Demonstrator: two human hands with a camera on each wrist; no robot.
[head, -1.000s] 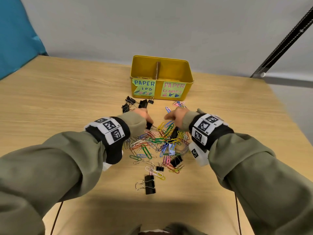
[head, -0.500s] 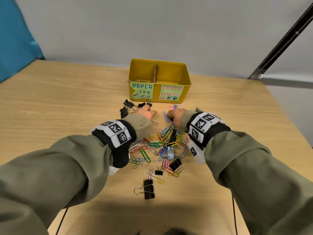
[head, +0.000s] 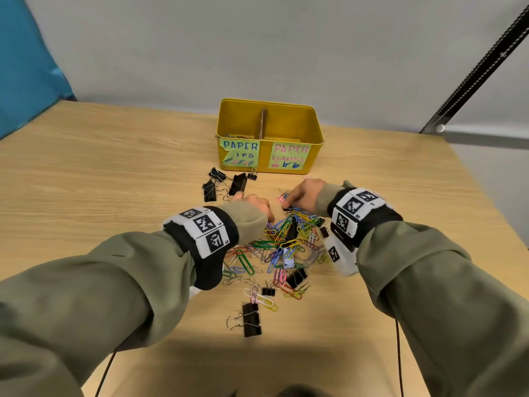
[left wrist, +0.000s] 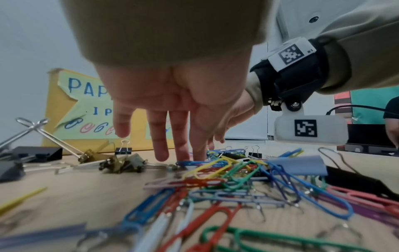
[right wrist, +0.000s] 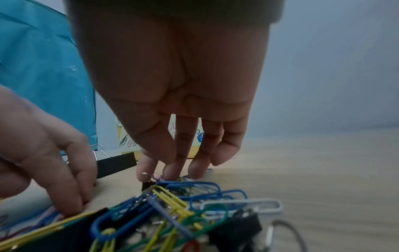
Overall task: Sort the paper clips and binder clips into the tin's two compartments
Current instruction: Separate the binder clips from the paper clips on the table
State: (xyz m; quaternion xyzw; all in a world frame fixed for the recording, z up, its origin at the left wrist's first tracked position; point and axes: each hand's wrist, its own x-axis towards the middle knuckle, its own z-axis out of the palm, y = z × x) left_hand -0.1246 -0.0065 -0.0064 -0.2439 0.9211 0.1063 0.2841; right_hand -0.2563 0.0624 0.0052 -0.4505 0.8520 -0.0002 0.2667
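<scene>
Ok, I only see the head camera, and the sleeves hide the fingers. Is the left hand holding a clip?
Observer: No. The left wrist view shows the left hand with straight fingers, tips touching a blue paper clip.
Operator: And the right one?
Observer: The right wrist view shows the right hand with fingertips down at a small black binder clip. I cannot tell if they pinch it.

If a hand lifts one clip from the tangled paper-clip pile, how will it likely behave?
The paper clips lie interlocked, so neighbours would probably drag along. They look like thin coated wire: likely light and springy. Lying flat on the table, they may slide under fingertips.
</scene>
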